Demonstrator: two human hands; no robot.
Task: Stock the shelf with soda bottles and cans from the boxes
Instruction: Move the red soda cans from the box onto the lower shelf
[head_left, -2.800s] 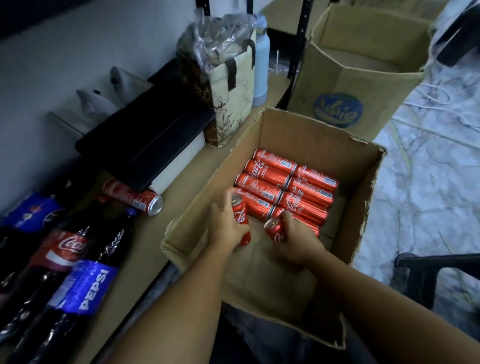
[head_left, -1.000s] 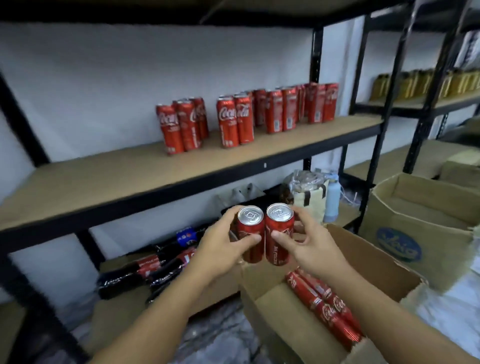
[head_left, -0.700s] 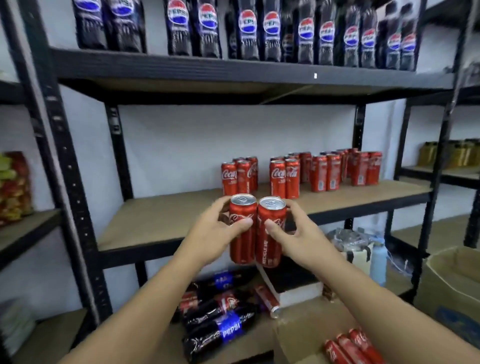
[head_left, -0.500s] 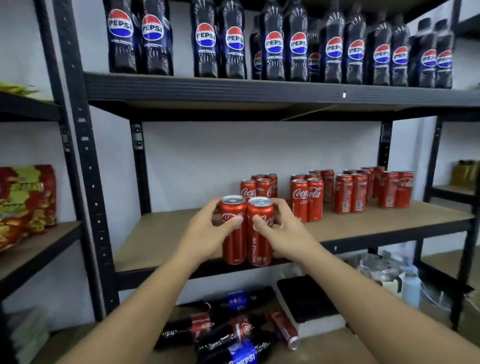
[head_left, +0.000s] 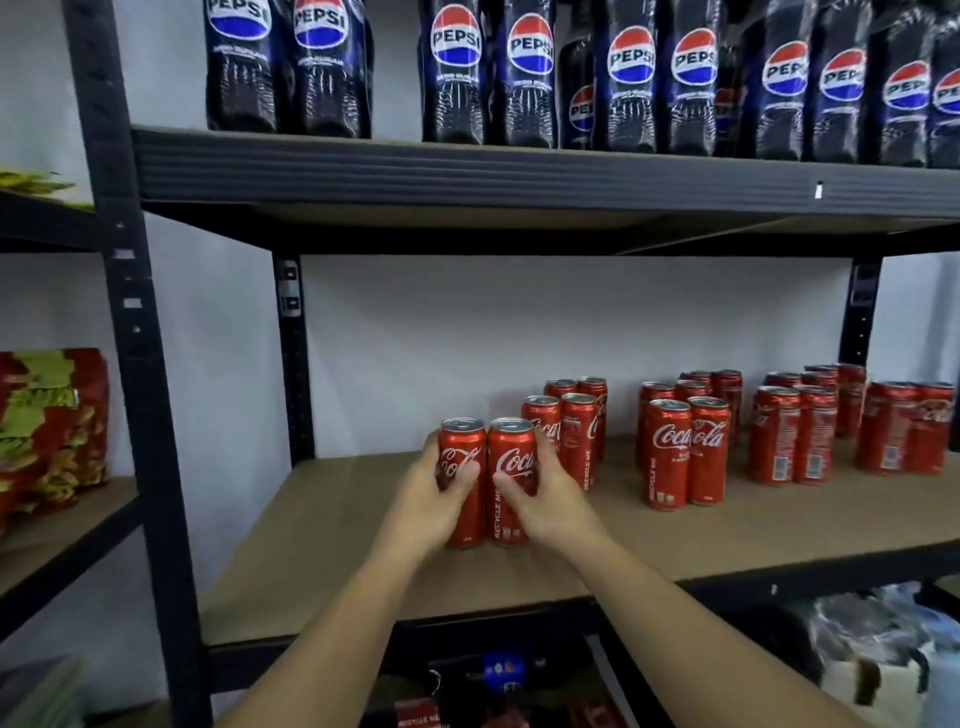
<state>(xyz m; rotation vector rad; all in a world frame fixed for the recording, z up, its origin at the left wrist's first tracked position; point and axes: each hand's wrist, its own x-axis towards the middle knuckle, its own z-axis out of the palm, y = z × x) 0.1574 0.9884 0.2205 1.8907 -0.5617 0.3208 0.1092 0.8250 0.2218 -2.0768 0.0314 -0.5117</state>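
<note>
Red cans (head_left: 685, 457) on shelf (head_left: 363, 545), left hand (head_left: 431, 499) grips left can (head_left: 462, 441), right hand (head_left: 545, 499) grips right can (head_left: 511, 447)

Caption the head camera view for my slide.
Left hand and right hand hold two red cans upright on the shelf beside other cans.

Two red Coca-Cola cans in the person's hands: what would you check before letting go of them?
1. Upright and side by side, the left red Coca-Cola can and right red Coca-Cola can: ok.
2. Firm grip by the left hand and right hand, one can each: ok.
3. Can bottoms resting on the brown wooden shelf board: cannot tell.
4. Cans well back from the board's front edge: ok.
5. Room between the right hand and the neighbouring group of red cans: cannot tell.
</note>
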